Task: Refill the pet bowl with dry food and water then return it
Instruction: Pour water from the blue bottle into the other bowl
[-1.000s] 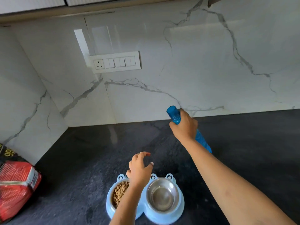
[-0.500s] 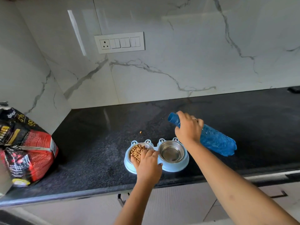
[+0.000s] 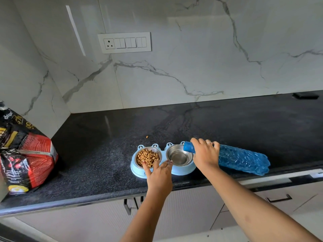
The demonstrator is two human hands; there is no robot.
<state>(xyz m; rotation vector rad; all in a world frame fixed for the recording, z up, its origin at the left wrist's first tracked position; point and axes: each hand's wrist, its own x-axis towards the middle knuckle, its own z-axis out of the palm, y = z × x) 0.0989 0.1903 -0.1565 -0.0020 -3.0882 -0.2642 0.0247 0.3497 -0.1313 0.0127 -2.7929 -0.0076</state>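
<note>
A light blue double pet bowl [image 3: 185,171] sits near the front edge of the black counter. Its left steel cup holds brown dry food [image 3: 147,157]; the right steel cup [image 3: 180,157] looks empty. My left hand [image 3: 160,177] rests on the bowl's front rim with fingers spread between the two cups. My right hand [image 3: 205,155] grips the neck of a blue water bottle [image 3: 243,159], tipped almost flat, with its capped end [image 3: 189,147] over the right cup's rim.
A red and black pet food bag [image 3: 26,154] stands at the counter's left end. One loose kibble [image 3: 147,136] lies behind the bowl. A small dark object [image 3: 305,96] sits at the far right by the marble wall. Cabinet handles [image 3: 128,206] are below the counter edge.
The view has dropped back from the wall, showing the counter edge. My right hand has tipped the bottle down flat beside the bowl. My left hand has come down onto the bowl's front rim.
</note>
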